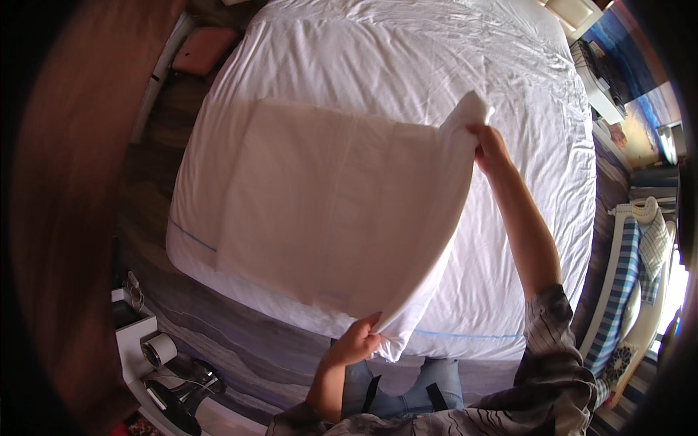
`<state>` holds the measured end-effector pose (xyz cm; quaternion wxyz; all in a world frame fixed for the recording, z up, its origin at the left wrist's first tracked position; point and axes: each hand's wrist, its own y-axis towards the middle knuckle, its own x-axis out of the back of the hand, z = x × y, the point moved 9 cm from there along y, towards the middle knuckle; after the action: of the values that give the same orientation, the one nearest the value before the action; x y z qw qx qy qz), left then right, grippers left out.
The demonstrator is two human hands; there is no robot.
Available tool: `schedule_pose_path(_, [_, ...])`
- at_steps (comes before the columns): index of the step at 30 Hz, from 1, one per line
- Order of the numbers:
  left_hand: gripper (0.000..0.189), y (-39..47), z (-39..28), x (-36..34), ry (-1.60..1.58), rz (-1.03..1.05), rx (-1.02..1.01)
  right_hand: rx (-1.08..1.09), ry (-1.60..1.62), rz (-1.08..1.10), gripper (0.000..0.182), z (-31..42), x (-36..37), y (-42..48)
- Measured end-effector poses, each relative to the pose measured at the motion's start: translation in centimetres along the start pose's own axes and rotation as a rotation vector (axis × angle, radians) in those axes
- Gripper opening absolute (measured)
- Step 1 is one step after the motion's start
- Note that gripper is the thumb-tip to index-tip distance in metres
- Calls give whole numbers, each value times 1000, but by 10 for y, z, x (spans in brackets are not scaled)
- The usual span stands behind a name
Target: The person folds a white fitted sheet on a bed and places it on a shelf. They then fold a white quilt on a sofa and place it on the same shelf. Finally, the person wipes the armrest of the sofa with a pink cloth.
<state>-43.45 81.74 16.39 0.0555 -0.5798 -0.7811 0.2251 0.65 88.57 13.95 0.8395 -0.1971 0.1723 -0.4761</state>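
Note:
A white cloth [327,191], perhaps a pillowcase or folded sheet, spreads out over the bed, with faint fold lines across it. My right hand [491,148] grips its far right corner, where some fabric bunches up above the fingers. At the near corner, my left hand [355,340] pinches the cloth's edge between thumb and fingers. The edge between my hands curves, lifted off the bed. Beneath lies a mattress in a wrinkled white fitted sheet [523,218] with a thin blue line along its near side. Part of the sheet is hidden under the cloth.
At lower left a white bedside unit [131,343] holds a white cylindrical device [159,349] and cables. A pink case [204,50] stands beyond the bed's left side. On the right is a bench [621,294] with blue checked cushions. Wood-patterned floor [229,321] borders the bed.

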Motion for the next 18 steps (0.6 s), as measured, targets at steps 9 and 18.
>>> schedule_pose_path(9, [57,-90,16,235,-379,-100,326,238,139,-196,8,16,-283,-42])
schedule_pose_path(18, [29,-105,163,479,-154,-665,223,480,-500,-37,36,-152,-518,8])
